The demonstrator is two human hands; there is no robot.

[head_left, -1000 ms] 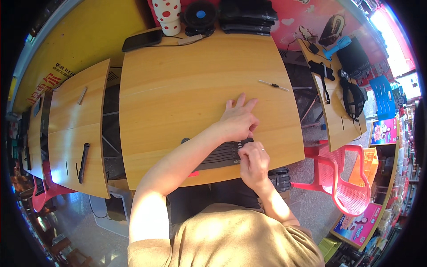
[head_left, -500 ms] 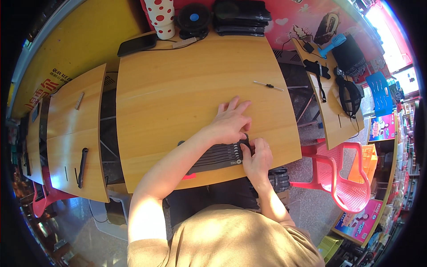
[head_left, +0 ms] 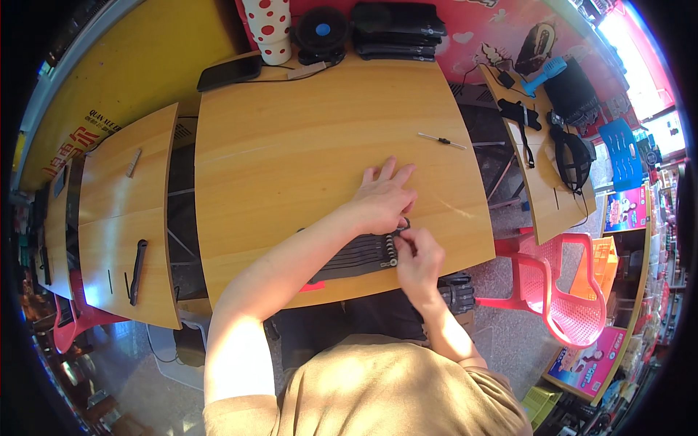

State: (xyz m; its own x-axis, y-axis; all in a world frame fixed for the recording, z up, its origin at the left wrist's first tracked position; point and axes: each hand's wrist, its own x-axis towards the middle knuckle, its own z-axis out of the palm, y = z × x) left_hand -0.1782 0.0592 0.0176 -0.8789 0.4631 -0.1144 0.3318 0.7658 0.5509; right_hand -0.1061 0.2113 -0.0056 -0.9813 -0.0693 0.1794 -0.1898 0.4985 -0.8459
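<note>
A broad, light wood-grained table (head_left: 291, 160) spreads before me, a pink perforated plastic chair (head_left: 552, 291) at its right. Near the table's front edge, partly hidden beneath my forearm, lies a flat, dark-grey, ribbed piece (head_left: 356, 256) with pale rounded shapes lining its right end. My left hand (head_left: 385, 200) is open, some fingers fanned above its top right corner, the thumb side reaching that corner. My right hand (head_left: 420, 263) is half curled, fingertips touching the right end; I cannot tell whether they pinch it. A small bright-red strip (head_left: 313, 286) sits beside its lower left.
</note>
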